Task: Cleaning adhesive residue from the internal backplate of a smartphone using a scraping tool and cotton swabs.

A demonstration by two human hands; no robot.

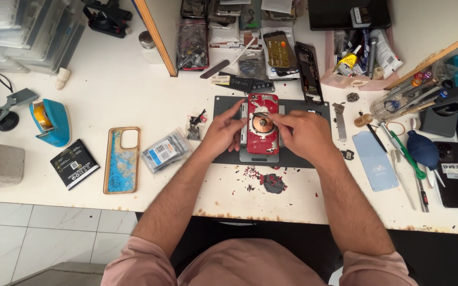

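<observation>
We count one red phone [262, 124] on one dark mat [223, 106]; our left hand [222, 132] grips its edge, right hand [303, 135] pinches its coil; far right, one pink tray [331, 79] holds tubes.

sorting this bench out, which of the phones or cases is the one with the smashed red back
The red phone on the dark mat, under both hands; the glitter case at left is blue, the phone at right black.

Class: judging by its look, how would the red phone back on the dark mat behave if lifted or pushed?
The red phone back looks cracked, with red chips scattered on the table below, so it is probably brittle and sheds pieces. It seems thin and flat, likely light, unlikely to roll. Both the left hand and the right hand steady it.
</observation>
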